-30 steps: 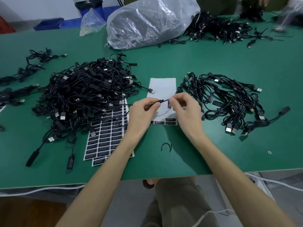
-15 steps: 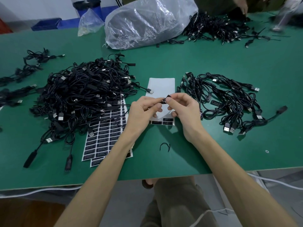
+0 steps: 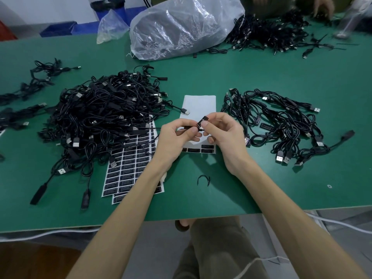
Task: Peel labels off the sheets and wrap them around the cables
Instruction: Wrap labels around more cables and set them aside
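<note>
A: Our hands have closed up at centre frame. A second ago the cable (image 3: 185, 127) ran stretched between them; now our left hand (image 3: 175, 138) pinches the cable and our right hand (image 3: 223, 133) pinches the label (image 3: 202, 121) onto it.
B: And the label stands up above our fingertips (image 3: 205, 124), folded round. We judge this wrap nearly sealed, bound for the cable pile (image 3: 281, 125) at right.

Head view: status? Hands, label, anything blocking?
Left hand pinching cable. Right hand pinching label against the cable, one end sticking up. Nearly spent sheet beneath both hands; nothing blocking.
</note>
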Demonstrator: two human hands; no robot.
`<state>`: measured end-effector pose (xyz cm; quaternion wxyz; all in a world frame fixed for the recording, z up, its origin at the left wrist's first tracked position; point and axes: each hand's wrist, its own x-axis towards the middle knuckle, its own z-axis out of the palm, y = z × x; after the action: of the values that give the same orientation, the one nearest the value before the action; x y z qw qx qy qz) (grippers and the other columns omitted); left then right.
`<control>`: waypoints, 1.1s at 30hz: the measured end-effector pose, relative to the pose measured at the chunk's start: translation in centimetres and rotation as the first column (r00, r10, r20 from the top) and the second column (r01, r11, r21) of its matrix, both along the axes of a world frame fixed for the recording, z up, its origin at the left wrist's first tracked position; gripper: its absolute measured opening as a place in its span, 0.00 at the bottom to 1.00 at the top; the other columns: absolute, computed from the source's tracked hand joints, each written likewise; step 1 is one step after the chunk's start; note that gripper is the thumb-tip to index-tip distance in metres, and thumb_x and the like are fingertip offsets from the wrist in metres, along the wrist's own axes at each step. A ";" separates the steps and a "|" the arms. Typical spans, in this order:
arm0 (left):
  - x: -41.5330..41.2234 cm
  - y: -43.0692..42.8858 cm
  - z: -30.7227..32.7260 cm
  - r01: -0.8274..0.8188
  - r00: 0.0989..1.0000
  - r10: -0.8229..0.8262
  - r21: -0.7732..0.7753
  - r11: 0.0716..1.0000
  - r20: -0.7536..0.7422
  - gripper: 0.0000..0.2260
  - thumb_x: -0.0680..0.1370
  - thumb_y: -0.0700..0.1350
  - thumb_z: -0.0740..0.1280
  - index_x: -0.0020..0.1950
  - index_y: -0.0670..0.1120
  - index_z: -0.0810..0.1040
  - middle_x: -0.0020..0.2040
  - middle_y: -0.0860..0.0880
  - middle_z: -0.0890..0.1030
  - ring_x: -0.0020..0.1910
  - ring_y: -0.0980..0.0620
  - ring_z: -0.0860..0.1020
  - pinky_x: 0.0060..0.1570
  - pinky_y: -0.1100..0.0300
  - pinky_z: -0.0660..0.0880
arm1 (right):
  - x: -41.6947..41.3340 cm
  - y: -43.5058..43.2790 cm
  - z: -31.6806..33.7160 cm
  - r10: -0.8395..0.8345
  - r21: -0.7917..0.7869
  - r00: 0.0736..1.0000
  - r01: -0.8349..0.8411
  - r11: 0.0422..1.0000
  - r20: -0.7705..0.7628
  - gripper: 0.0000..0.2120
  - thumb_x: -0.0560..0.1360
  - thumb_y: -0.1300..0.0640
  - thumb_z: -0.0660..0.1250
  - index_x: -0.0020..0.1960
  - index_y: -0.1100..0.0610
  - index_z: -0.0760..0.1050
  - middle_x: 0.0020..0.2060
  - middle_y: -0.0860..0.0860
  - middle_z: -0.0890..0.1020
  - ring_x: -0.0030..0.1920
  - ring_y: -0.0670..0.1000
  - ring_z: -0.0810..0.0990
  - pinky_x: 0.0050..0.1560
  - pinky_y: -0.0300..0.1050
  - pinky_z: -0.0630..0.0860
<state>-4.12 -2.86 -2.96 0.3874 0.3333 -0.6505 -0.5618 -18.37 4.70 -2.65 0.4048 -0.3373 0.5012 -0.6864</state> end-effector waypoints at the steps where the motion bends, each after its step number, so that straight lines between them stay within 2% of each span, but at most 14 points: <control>1: 0.0 0.1 0.1 0.007 1.000 -0.007 0.003 1.000 -0.005 0.05 0.79 0.34 0.71 0.54 0.38 0.82 0.43 0.41 0.87 0.39 0.50 0.85 0.47 0.61 0.81 | -0.1 0.0 0.0 0.005 -0.003 1.000 -0.005 1.000 0.023 0.06 0.77 0.65 0.73 0.50 0.56 0.79 0.38 0.47 0.84 0.36 0.47 0.80 0.35 0.40 0.73; 5: 0.0 0.1 0.2 0.014 1.000 -0.014 0.009 1.000 -0.015 0.05 0.80 0.35 0.71 0.55 0.37 0.81 0.46 0.37 0.86 0.42 0.47 0.86 0.50 0.58 0.81 | -0.1 0.0 0.2 0.018 -0.010 0.999 -0.018 1.000 0.044 0.07 0.78 0.66 0.72 0.50 0.56 0.78 0.39 0.48 0.84 0.36 0.48 0.81 0.36 0.40 0.72; 8: 0.0 0.2 0.2 0.009 1.000 -0.009 0.002 1.000 -0.011 0.05 0.80 0.35 0.71 0.55 0.37 0.82 0.45 0.39 0.86 0.41 0.49 0.86 0.49 0.60 0.81 | 0.0 0.0 0.1 0.005 -0.003 1.000 -0.005 1.000 0.021 0.07 0.77 0.66 0.72 0.51 0.56 0.78 0.43 0.51 0.83 0.42 0.50 0.81 0.41 0.42 0.75; 11: -0.1 0.2 0.2 0.009 1.000 -0.009 0.003 1.000 -0.015 0.04 0.80 0.35 0.70 0.55 0.37 0.81 0.45 0.40 0.86 0.41 0.50 0.85 0.48 0.61 0.81 | 0.0 0.0 0.0 0.028 -0.019 0.998 -0.027 0.999 0.061 0.07 0.78 0.66 0.72 0.52 0.57 0.78 0.44 0.54 0.83 0.46 0.53 0.80 0.43 0.43 0.76; 15: -0.1 0.3 0.1 0.019 1.000 -0.019 -0.001 1.000 -0.021 0.07 0.80 0.34 0.71 0.57 0.33 0.81 0.44 0.42 0.86 0.41 0.50 0.86 0.47 0.61 0.81 | 0.0 0.0 0.0 0.052 -0.041 0.997 -0.050 0.998 0.061 0.07 0.78 0.66 0.72 0.52 0.57 0.79 0.40 0.51 0.83 0.43 0.53 0.79 0.39 0.41 0.74; 19: 0.0 0.4 0.3 0.047 0.998 -0.048 -0.030 0.998 -0.049 0.07 0.78 0.32 0.72 0.55 0.39 0.82 0.43 0.46 0.87 0.44 0.48 0.87 0.48 0.61 0.81 | 0.0 -0.1 0.1 0.055 -0.048 0.997 -0.052 0.997 0.057 0.07 0.77 0.66 0.73 0.51 0.56 0.79 0.39 0.52 0.82 0.39 0.52 0.80 0.37 0.40 0.73; 22: -0.1 0.5 0.3 0.039 0.997 -0.042 -0.044 0.998 -0.070 0.07 0.77 0.33 0.73 0.55 0.38 0.82 0.44 0.45 0.87 0.44 0.47 0.87 0.47 0.59 0.81 | 0.0 -0.1 0.1 0.032 -0.045 0.998 -0.030 0.999 0.048 0.08 0.77 0.66 0.73 0.50 0.56 0.78 0.38 0.50 0.83 0.38 0.50 0.81 0.37 0.39 0.73; 27: 0.0 0.6 0.3 0.031 0.997 -0.032 -0.020 0.999 -0.073 0.05 0.78 0.40 0.75 0.53 0.41 0.82 0.45 0.44 0.88 0.45 0.43 0.87 0.49 0.55 0.83 | 0.0 0.1 0.1 0.012 -0.044 1.000 -0.014 0.999 -0.028 0.08 0.77 0.66 0.72 0.49 0.55 0.78 0.38 0.47 0.84 0.39 0.48 0.82 0.37 0.39 0.75; 33: -0.1 0.5 -0.1 -0.035 0.998 0.032 -0.062 0.997 -0.049 0.03 0.80 0.39 0.73 0.50 0.40 0.81 0.42 0.47 0.87 0.43 0.45 0.87 0.48 0.59 0.82 | 0.2 -0.1 -0.3 -0.015 -0.013 0.989 0.013 1.000 -0.146 0.05 0.78 0.62 0.74 0.48 0.55 0.78 0.39 0.46 0.85 0.41 0.46 0.83 0.38 0.38 0.77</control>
<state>-4.23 -2.40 -3.02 0.4223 0.3181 -0.6529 -0.5424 -18.14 4.64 -2.94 0.3601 -0.3854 0.5277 -0.6658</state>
